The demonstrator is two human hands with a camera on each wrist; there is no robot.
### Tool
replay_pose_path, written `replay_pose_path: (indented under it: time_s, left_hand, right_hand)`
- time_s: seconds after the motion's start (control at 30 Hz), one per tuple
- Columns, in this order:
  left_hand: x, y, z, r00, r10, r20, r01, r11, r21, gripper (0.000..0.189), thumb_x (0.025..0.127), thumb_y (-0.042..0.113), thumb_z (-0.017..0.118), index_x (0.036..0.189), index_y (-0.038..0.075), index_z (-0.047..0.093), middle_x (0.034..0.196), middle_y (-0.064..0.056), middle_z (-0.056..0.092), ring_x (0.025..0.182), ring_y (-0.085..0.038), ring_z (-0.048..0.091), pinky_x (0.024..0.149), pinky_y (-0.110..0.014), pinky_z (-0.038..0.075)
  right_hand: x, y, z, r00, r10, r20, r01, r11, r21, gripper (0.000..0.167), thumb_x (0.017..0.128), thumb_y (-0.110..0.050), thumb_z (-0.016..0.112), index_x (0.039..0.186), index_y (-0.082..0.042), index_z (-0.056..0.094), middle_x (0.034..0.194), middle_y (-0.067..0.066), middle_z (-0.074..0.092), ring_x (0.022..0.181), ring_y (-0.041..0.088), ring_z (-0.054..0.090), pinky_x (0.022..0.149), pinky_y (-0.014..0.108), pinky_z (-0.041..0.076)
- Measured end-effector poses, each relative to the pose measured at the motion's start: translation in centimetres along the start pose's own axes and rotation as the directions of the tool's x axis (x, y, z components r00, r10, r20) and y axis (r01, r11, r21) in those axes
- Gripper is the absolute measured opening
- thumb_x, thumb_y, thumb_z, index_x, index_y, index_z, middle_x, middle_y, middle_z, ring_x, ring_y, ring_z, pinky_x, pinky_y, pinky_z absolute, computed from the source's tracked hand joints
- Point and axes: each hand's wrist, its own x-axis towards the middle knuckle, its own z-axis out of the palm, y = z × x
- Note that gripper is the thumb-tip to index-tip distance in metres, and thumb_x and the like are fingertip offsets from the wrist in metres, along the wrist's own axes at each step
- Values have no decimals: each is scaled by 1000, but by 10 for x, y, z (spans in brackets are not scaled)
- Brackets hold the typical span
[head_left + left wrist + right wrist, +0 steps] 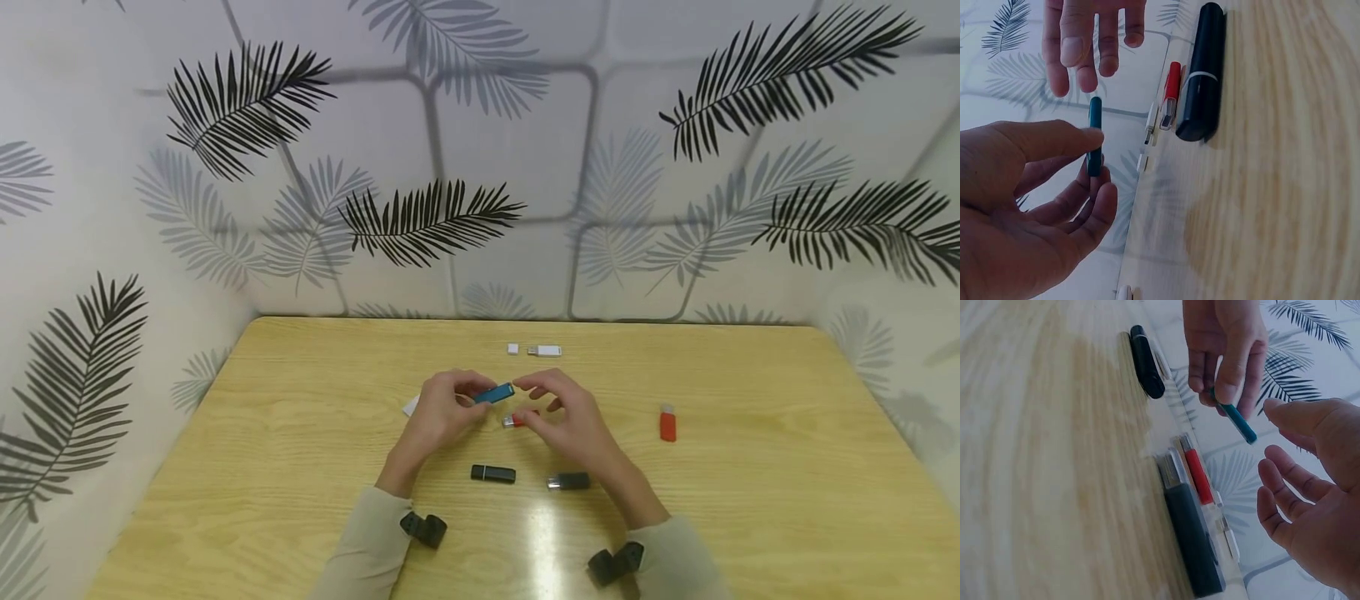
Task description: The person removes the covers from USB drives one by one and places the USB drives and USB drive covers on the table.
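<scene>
My left hand [441, 414] pinches a teal USB flash drive [495, 393] between thumb and fingers, held above the table. In the left wrist view the teal drive [1095, 137] stands edge-on in that grip. Facing its free end, my right hand [576, 423] has its fingers spread and relaxed; the right wrist view shows a gap between them and the drive [1239, 422]. Below the right hand lies a red USB drive [513, 422] with a bare metal plug, partly hidden by the thumb. A white item [409, 406] shows partly behind the left hand.
Nearer me on the wooden table [300, 500] lie a capped black drive [492, 473] and a black drive with exposed plug [572, 481]. Farther back are a white drive [547, 351] and a small white cap [513, 348]. Another red drive [667, 425] lies right.
</scene>
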Motion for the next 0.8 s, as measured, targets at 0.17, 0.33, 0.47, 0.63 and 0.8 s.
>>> replay_pose_path:
  time_s: [0.17, 0.33, 0.47, 0.63, 0.8]
  left_hand:
    - [-2, 5, 1, 999, 20, 34, -19, 999, -43, 20, 91, -1, 74, 110, 6, 77, 105, -6, 72, 92, -22, 69, 80, -35, 58]
    - [-4, 7, 1, 997, 64, 33, -61, 996, -59, 19, 91, -1, 76, 109, 6, 77, 107, -7, 72, 91, -22, 70, 79, -32, 59]
    - [-5, 8, 1, 994, 111, 26, -108, 991, -84, 20, 89, -2, 78, 108, 4, 77, 106, -8, 72, 91, -21, 71, 81, -30, 59]
    - [-5, 11, 3, 983, 184, 23, -181, 977, -113, 20, 89, -4, 76, 108, 1, 77, 107, -10, 71, 95, -25, 70, 85, -31, 59]
    - [-3, 12, 5, 974, 226, 12, -223, 969, -105, 19, 91, -2, 76, 110, 3, 76, 107, -8, 70, 97, -24, 69, 85, -33, 59]
  right_hand:
    - [0, -2, 3, 1000, -4, -25, 3, 1000, -27, 34, 88, -6, 82, 121, -4, 71, 117, 11, 67, 99, 27, 65, 77, 49, 58]
    - [0, -2, 3, 999, 7, -39, -8, 1000, -30, 33, 88, -4, 82, 118, -4, 71, 115, 8, 67, 98, 27, 66, 78, 44, 60]
    - [-1, -1, 2, 1000, 15, -26, -15, 1000, -8, 29, 87, -1, 81, 115, -3, 72, 111, 7, 70, 97, 29, 68, 79, 43, 61]
    - [0, -2, -1, 1000, 13, -8, -13, 1000, -13, 27, 87, 0, 81, 112, -5, 73, 105, 4, 72, 92, 20, 69, 78, 40, 61]
    - [1, -1, -7, 1000, -3, 2, 3, 999, -44, 24, 87, 1, 80, 109, -7, 74, 98, -1, 72, 86, 14, 66, 78, 38, 61]
